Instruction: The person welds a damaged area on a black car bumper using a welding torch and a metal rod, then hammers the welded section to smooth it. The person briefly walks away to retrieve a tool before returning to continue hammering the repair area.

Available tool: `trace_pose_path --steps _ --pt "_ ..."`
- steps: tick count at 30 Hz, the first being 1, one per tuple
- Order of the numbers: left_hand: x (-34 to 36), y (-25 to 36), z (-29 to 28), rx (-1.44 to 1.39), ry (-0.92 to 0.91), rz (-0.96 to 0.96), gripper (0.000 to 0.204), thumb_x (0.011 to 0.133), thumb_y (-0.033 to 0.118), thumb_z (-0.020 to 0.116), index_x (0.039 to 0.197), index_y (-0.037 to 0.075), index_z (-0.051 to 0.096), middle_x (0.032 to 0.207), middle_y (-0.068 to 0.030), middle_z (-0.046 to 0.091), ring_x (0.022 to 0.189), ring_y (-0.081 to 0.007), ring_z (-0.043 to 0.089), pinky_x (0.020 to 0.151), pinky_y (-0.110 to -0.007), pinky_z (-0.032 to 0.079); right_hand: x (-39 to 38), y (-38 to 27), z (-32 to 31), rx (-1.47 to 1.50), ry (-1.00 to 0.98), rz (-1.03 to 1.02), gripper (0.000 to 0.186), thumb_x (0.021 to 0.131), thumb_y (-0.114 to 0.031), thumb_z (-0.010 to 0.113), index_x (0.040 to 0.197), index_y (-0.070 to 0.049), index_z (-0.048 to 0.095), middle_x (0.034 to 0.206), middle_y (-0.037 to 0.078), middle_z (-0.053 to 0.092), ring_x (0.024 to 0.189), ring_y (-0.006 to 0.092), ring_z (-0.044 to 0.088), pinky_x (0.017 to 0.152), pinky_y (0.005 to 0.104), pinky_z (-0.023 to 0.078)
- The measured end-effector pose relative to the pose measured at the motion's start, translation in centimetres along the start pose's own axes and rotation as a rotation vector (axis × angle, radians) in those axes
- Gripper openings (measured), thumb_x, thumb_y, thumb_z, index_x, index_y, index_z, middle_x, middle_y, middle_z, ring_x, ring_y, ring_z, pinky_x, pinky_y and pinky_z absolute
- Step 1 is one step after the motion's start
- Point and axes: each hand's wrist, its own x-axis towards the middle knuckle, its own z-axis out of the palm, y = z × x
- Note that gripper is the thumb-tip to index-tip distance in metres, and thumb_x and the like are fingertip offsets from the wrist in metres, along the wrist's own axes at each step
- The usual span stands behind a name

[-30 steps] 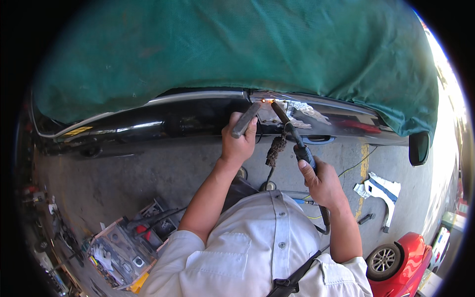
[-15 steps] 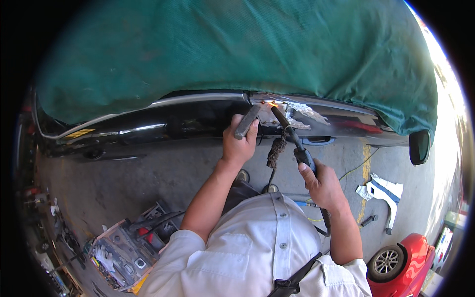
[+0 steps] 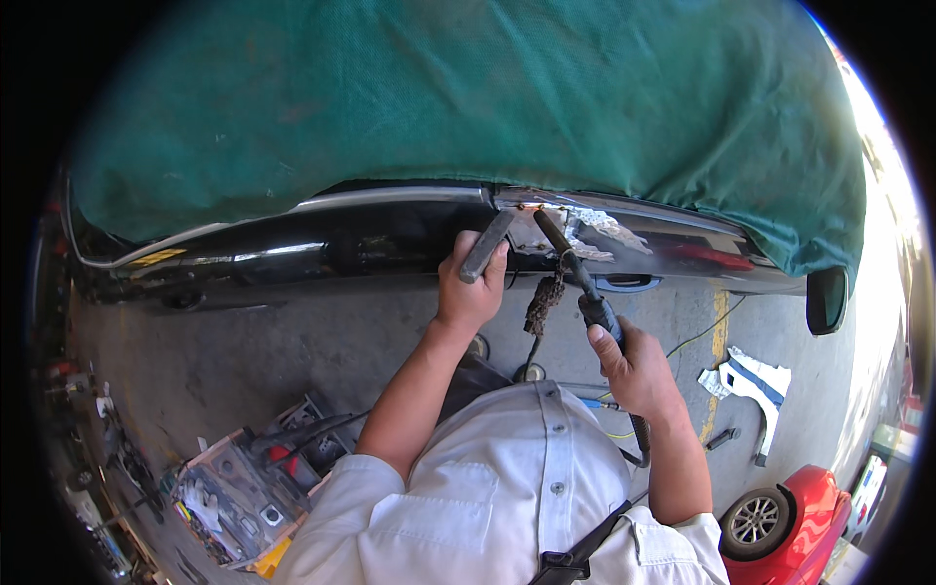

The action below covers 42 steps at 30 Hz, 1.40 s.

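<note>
Little has shifted except the orange glow (image 3: 539, 207), smaller now on the bare metal patch (image 3: 527, 232) ahead of both hands, where the right hand (image 3: 639, 366) wraps a torch (image 3: 584, 278), the left hand (image 3: 469, 294) clasps a grey bar (image 3: 487, 247), and a forward slip of the torch could scorch the green cover (image 3: 624, 117) beyond.

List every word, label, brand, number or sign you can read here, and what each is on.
No text can be read in this view.
Bar and torch: no legible marking.
Green cover and shirt: no lettering visible.
Tray: contents too small to read.
White object beside the red car: coloured marks, too blurred to read.
</note>
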Motion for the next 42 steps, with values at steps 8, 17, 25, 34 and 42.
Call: trace_pose_path --steps 8,17,25,34,42 --pt "-3.0 -1.0 -2.7 0.009 -0.057 -0.06 0.02 0.097 0.019 0.071 0.095 0.004 0.058 0.073 -0.0162 0.064 0.069 -0.0395 0.068 0.06 -0.042 0.051 -0.6 0.4 -0.7 0.028 -0.011 -0.022 0.064 0.102 -0.058 0.056 0.098 0.005 0.061 0.065 0.021 0.057 0.062 0.0389 0.055 0.063 0.0473 0.045" --pt "-12.8 -3.4 -7.5 0.126 -0.074 -0.342 0.026 0.093 0.021 0.075 0.088 0.003 0.058 0.073 -0.0155 0.065 0.066 -0.0341 0.065 0.061 -0.041 0.05 -0.4 0.8 -0.1 0.004 -0.037 -0.01 0.063 0.101 -0.058 0.057 0.099 0.005 0.062 0.067 0.023 0.059 0.065 0.0406 0.057 0.065 0.0479 0.046" --pt "-19.9 -9.2 -10.9 0.406 -0.029 -0.483 0.035 0.09 0.029 0.074 0.107 0.0 0.069 0.095 -0.0242 0.074 0.093 -0.0428 0.073 0.079 -0.045 0.057 -0.2 -0.6 0.1 -0.044 -0.054 -0.059 0.064 0.102 -0.057 0.056 0.099 0.006 0.062 0.069 0.026 0.06 0.068 0.0456 0.059 0.067 0.0495 0.047" --pt "-30.0 -16.3 -15.4 0.698 -0.407 -0.981 0.049 0.087 0.039 0.074 0.107 -0.005 0.069 0.1 -0.0286 0.073 0.098 -0.044 0.071 0.085 -0.05 0.056 0.6 -1.5 0.9 -0.092 -0.054 -0.075 0.065 0.102 -0.058 0.055 0.101 0.007 0.063 0.075 0.03 0.063 0.078 0.0518 0.062 0.072 0.0522 0.048" --pt "-35.3 -20.2 -16.2 0.783 -0.533 -1.148 0.055 0.085 0.049 0.073 0.101 -0.004 0.07 0.106 -0.0293 0.072 0.106 -0.0433 0.07 0.089 -0.052 0.056 1.4 -1.6 1.3 -0.12 -0.012 -0.131 0.065 0.102 -0.06 0.054 0.095 0.004 0.061 0.072 0.022 0.061 0.071 0.0388 0.058 0.069 0.0477 0.048"
